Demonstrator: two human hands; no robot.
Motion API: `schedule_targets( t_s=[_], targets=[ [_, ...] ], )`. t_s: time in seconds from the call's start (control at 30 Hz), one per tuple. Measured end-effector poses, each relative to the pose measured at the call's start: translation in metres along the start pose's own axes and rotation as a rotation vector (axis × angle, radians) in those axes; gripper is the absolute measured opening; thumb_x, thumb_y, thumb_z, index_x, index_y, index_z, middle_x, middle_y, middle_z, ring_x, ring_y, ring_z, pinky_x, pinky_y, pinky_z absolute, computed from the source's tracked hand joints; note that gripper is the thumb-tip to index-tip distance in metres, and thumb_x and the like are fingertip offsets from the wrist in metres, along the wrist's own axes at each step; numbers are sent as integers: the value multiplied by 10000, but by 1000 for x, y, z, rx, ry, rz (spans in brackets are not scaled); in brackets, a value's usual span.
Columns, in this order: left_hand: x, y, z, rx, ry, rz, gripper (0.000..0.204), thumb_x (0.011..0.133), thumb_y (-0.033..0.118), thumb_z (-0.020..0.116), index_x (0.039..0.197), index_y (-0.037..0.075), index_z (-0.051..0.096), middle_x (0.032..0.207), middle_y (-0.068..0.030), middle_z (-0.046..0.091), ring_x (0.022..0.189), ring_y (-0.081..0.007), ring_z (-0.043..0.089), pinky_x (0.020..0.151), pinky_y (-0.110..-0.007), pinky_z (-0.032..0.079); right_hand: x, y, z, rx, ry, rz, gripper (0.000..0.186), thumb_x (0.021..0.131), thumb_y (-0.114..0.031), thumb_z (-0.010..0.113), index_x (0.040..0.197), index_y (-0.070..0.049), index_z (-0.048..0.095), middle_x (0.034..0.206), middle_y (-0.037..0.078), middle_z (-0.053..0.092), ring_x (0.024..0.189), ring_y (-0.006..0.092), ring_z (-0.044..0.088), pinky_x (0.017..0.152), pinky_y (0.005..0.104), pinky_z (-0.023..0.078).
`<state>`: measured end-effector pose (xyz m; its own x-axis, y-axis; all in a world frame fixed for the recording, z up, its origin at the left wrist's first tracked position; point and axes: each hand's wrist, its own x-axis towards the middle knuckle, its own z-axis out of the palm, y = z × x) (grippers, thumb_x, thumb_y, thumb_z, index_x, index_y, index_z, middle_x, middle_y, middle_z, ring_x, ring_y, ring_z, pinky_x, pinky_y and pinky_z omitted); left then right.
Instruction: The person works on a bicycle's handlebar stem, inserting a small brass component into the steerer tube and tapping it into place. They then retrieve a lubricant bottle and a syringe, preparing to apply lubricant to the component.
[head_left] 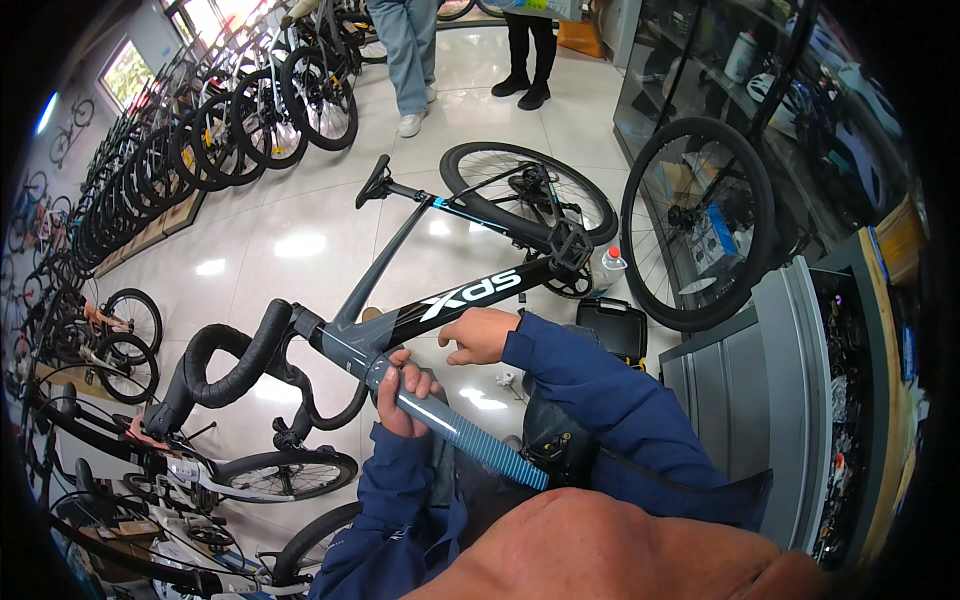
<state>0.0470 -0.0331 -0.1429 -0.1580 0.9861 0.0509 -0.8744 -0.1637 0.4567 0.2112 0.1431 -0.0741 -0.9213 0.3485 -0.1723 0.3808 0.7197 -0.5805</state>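
Note:
A road bike frame [400,318], dark grey and black with white lettering, lies tilted before me without its front wheel. My left hand [403,392] is wrapped round the upper part of its fork [470,438], whose grey blade turns to blue stripes toward its end near my body. Close to the down tube hangs my right hand [482,335], fingers loosely bent and apart, with nothing seen in them; whether it touches the tube I cannot tell. Black-taped drop handlebars [215,365] extend left. The rear wheel [530,185] is in the frame, beyond the pedal [570,245].
A loose wheel [698,225] leans on the glass display case at right. A clear bottle with a red cap [608,268] and an open black tool case [612,332] stand near the cranks. Grey drawers [735,375] flank my right arm. Bikes line the left; two people stand beyond.

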Motion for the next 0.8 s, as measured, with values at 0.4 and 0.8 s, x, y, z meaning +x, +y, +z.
schedule_targets(
  t_s=[0.4,0.8],
  targets=[
    [1,0,-1,-5,-33,3,378,1108,321,451,1383,75,531,835,-10,520,786,-144,558,860,-408,542,-1,-2,-1,-2,-9,10,452,876,-350,769,1200,-39,720,937,185,761,945,374,734,861,453,578],
    [0,-2,-2,-42,-51,-9,384,1111,319,448,1382,65,546,838,-12,526,796,-146,558,875,-409,536,-3,6,6,-23,51,-55,420,914,-335,733,1208,-36,701,871,159,763,844,358,736,783,442,571]
  ],
)
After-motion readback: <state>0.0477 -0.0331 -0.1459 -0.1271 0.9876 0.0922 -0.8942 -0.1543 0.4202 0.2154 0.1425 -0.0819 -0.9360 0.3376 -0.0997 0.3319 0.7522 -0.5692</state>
